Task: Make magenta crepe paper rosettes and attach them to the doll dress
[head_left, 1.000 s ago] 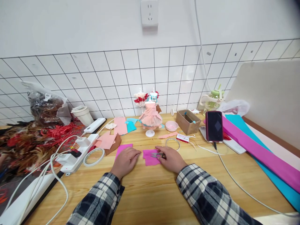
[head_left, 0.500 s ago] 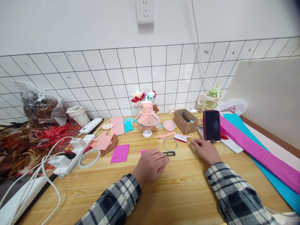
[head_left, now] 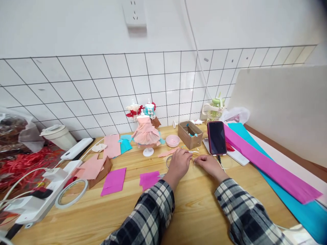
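Pinching a thin white strand [head_left: 194, 152], left hand [head_left: 178, 166] and right hand [head_left: 211, 166] fingertips closed, bag label [head_left: 2, 116] illegible

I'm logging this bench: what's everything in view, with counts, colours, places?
Table: one, pale wood, foreground
Dress forms: three, dressed pink, cream-red, blue; back centre
Small sheets: two, magenta, in front of dress forms
Long strips: several, magenta, teal, pink; right
Peach pieces: several, peach, left and centre
Scraps: several, teal, around dress forms
Bowl: one, pink, right of dress forms
Box: one, brown, right of bowl
Phone: one, dark, right of box
Bottle: one, green-lidded, behind phone
Ring: one, white, front left
Power strip: one, white, left
Cup: one, white, back left
Strands: uncounted, red, far left
Outlet: one, white, top centre
Sleeves: two, plaid, lower centre
Left hand: one, bare, centre
Right hand: one, bare, centre right
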A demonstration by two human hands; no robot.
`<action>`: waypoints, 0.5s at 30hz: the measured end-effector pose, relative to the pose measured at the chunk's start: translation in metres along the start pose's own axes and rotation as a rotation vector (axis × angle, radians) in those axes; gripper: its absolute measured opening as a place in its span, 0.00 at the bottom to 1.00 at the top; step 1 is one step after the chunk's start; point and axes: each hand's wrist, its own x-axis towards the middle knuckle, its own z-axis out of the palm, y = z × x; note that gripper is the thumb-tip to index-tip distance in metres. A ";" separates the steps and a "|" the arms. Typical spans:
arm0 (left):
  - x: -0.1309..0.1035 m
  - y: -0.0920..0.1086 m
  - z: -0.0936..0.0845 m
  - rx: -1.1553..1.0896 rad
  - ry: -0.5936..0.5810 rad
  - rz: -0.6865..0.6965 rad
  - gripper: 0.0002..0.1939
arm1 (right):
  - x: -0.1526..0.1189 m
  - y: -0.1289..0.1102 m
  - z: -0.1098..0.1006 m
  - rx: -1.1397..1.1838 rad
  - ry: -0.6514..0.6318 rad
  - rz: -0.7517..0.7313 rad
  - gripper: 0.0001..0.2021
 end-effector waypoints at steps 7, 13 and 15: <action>-0.007 -0.011 0.003 -0.033 -0.111 0.042 0.11 | 0.005 0.003 0.003 -0.048 0.019 0.081 0.17; -0.009 -0.002 -0.002 0.031 -0.151 0.095 0.17 | 0.001 -0.002 0.004 -0.137 0.064 0.066 0.13; -0.009 0.004 -0.005 0.047 -0.148 0.126 0.16 | -0.006 -0.009 0.002 -0.255 0.097 0.006 0.12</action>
